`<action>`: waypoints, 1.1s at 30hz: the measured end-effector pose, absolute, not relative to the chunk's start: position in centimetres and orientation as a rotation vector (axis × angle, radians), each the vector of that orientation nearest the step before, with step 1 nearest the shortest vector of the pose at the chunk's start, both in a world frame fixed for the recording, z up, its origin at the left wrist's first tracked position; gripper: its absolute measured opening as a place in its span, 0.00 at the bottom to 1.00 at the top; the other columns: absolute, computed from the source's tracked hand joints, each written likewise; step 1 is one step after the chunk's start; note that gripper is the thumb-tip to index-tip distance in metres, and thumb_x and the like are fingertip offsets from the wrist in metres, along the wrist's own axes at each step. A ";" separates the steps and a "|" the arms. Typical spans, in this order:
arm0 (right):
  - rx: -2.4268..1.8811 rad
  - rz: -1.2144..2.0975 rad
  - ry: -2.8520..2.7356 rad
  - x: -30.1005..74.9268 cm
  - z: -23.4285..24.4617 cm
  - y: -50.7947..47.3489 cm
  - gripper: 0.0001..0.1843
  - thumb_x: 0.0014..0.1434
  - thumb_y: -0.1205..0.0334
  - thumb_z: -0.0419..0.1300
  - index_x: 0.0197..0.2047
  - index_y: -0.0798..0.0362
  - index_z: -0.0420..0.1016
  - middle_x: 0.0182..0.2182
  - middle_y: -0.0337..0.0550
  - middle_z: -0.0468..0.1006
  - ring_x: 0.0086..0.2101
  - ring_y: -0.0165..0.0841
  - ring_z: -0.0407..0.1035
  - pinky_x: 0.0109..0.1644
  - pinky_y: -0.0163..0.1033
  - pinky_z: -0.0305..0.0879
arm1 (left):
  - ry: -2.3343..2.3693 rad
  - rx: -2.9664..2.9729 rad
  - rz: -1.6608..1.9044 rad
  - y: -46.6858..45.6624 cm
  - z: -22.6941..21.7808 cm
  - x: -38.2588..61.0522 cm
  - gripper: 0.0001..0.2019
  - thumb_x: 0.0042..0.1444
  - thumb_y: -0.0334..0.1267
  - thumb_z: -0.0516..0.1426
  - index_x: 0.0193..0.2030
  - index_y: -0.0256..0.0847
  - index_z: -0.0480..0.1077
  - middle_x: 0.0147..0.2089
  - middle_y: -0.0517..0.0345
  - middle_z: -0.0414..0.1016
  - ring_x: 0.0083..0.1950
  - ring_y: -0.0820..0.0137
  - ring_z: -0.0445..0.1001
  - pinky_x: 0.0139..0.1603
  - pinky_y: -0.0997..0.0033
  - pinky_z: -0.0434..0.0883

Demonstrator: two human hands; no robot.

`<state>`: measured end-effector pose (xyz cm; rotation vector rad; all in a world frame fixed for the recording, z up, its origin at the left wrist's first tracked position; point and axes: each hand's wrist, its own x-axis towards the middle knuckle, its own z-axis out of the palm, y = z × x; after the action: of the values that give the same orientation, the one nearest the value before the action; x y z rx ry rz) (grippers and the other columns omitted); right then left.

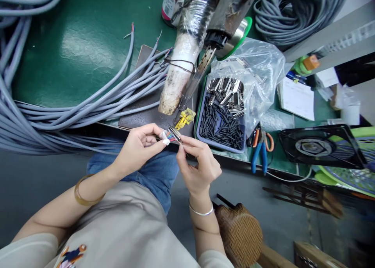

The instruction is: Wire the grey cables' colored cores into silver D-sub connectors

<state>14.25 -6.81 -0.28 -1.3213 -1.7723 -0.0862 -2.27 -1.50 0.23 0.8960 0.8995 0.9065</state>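
Close to the table's front edge, my left hand (146,143) pinches a bundle of thin coloured wires (171,135), with white coverings on its thumb and fingertip. The wires run to a multi-pin connector (175,133). My right hand (197,160) grips the connector's right end between thumb and fingers. A yellow clip-like holder (185,118) stands just behind the connector. Above it a soldering iron (202,70) points down beside a tape-wrapped duct (177,74). Whether the wires are fixed to the pins is too small to tell.
Grey cables (96,100) spread across the left of the green table (88,33). A blue tray (200,137) holds black sleeves and metal connectors, partly under a plastic bag (258,76). Pliers (260,152) and a black fan (319,147) lie at the right. A stool (241,236) stands below.
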 end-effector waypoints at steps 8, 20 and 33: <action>-1.315 -0.058 -1.632 13.8 -1.8 -5.5 0.12 0.59 0.75 0.65 0.39 0.48 0.73 0.41 0.42 0.87 0.39 0.34 0.83 0.43 0.39 0.81 | 1.051 1.083 1.077 -1.1 0.3 -1.7 0.06 0.49 0.34 0.67 0.29 0.36 0.74 0.38 0.54 0.82 0.36 0.73 0.79 0.39 0.76 0.76; -1.274 -0.015 -1.615 13.5 -1.7 -4.6 0.12 0.60 0.75 0.65 0.42 0.47 0.74 0.43 0.43 0.87 0.41 0.34 0.83 0.44 0.40 0.82 | 1.115 1.252 1.134 -0.9 0.7 -1.9 0.03 0.53 0.32 0.65 0.31 0.38 0.75 0.40 0.54 0.82 0.37 0.71 0.78 0.38 0.76 0.75; -1.258 -0.080 -1.622 13.5 -1.3 -4.2 0.13 0.58 0.76 0.67 0.41 0.51 0.76 0.41 0.43 0.87 0.39 0.32 0.83 0.45 0.36 0.81 | 1.057 1.323 1.238 -0.6 0.4 -1.5 0.03 0.51 0.28 0.64 0.31 0.37 0.74 0.37 0.56 0.81 0.35 0.74 0.78 0.35 0.80 0.75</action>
<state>13.46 -4.15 -1.27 -1.2577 -1.6225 -0.0796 -1.52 -0.56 0.40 1.3230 1.0571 1.2381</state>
